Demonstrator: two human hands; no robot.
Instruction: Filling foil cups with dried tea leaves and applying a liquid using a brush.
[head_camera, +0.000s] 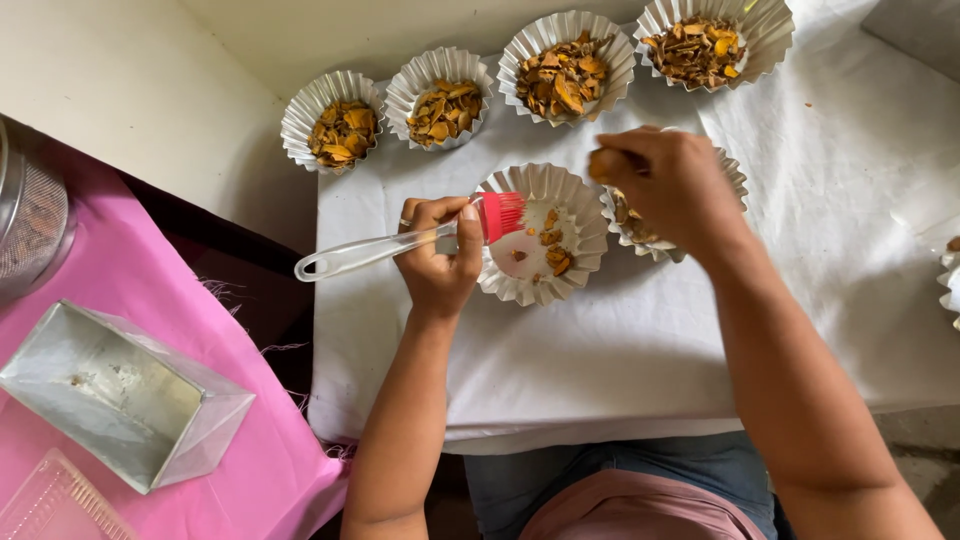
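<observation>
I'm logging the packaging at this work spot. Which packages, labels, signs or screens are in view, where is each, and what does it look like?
No labels, signs or screens show.
Clear plastic container: bottom left corner on the pink cloth, ribbed, transparent, cut off by the frame.
Metal tin: on the pink cloth, left, rectangular, silver, open.
Paper cups: on the white cloth, round, fluted, white, most holding orange-brown pieces.

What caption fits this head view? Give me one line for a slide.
Left hand holds a red brush over a paper cup; right hand holds a yellow piece.
</observation>
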